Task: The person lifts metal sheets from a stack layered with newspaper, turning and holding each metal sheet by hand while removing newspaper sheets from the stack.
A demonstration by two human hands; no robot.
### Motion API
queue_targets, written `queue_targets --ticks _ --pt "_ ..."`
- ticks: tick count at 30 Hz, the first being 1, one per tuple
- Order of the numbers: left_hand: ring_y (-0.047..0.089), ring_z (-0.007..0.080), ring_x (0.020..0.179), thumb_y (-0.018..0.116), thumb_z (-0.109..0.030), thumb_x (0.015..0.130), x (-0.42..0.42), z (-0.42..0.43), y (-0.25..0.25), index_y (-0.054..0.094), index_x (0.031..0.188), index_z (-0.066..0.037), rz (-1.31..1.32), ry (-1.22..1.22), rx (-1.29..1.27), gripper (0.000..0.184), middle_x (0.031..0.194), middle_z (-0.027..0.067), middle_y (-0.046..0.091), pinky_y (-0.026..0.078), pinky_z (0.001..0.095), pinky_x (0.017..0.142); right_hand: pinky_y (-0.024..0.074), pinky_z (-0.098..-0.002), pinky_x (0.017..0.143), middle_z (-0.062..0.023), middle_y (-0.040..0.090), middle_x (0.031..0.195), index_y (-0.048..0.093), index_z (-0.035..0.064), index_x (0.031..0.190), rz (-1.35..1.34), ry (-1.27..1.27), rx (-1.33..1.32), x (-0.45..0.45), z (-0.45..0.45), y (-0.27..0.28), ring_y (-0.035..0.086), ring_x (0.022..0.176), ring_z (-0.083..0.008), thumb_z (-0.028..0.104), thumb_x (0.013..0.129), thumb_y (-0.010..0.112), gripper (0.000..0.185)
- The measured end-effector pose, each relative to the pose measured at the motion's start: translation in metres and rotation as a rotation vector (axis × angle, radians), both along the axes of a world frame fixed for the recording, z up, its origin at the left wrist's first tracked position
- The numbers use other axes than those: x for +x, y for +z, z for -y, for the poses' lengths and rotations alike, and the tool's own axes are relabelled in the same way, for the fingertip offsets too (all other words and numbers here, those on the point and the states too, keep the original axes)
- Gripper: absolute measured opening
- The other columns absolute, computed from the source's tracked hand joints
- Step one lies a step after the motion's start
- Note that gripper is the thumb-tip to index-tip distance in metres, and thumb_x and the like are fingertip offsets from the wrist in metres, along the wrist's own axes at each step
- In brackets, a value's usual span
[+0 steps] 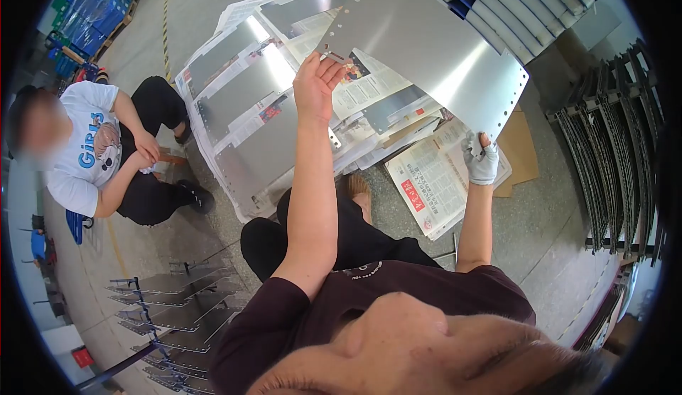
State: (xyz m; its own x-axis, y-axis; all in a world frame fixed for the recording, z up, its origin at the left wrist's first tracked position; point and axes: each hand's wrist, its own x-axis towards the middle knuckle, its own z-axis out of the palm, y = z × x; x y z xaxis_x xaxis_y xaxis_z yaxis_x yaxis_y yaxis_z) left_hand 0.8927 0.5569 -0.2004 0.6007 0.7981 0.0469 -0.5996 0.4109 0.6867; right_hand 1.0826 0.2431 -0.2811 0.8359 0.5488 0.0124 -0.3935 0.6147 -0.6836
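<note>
A large shiny metal sheet (419,47) with small holes along its ends is held up at a slant between my hands. My left hand (320,75) is bare, its fingers closed on the sheet's left end near a slot. On my right hand (481,159) is a pale glove with bare fingertips showing; it grips the sheet's lower right corner. Beneath and left of the sheet, flat metal plates (259,143) lie on a pile layered with newspaper. More newspaper (426,182) lies below the sheet, beside brown cardboard (518,146).
A person (99,139) in a white shirt sits at the left. Racks of thin plates stand at the lower left (177,317) and right (611,153). Long pale panels (526,4) are at the top right. Blue wrapped crates (96,8) stand at the upper left.
</note>
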Motion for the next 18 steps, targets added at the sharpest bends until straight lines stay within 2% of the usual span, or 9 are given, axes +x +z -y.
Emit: queue_targets --ticks 9,12,18 --pt "0.064 0.0262 0.089 0.043 -0.016 0.092 -0.001 0.006 0.006 0.049 0.117 0.006 0.000 0.052 0.070 0.033 0.099 0.0196 0.063 0.052 0.0359 0.079 0.0466 -0.0303 0.062 -0.0070 0.061 0.081 0.057 0.0025 0.096 -0.062 0.036 0.030 -0.003 0.002 -0.014 0.058 0.073 -0.0181 0.012 0.080 0.066 0.021" --pt "0.064 0.0264 0.090 0.046 -0.014 0.091 -0.001 0.006 0.006 0.053 0.114 0.003 -0.002 0.062 0.083 0.030 0.100 0.0180 0.063 0.052 0.0381 0.080 0.0505 -0.0325 0.069 -0.0024 0.062 0.093 0.055 0.0102 0.108 -0.077 0.119 0.043 0.008 0.007 -0.035 0.061 0.077 -0.0171 0.011 0.078 0.068 0.033" --pt "0.065 0.0219 0.086 0.055 -0.010 0.088 0.005 0.009 0.003 0.056 0.111 0.004 -0.058 0.113 0.042 0.027 0.095 0.0139 0.064 0.053 0.0325 0.075 0.0518 -0.0320 0.066 -0.0049 0.061 0.091 0.053 0.0077 0.110 -0.051 0.159 0.086 0.010 0.010 -0.045 0.061 0.077 -0.0181 0.011 0.077 0.068 0.036"
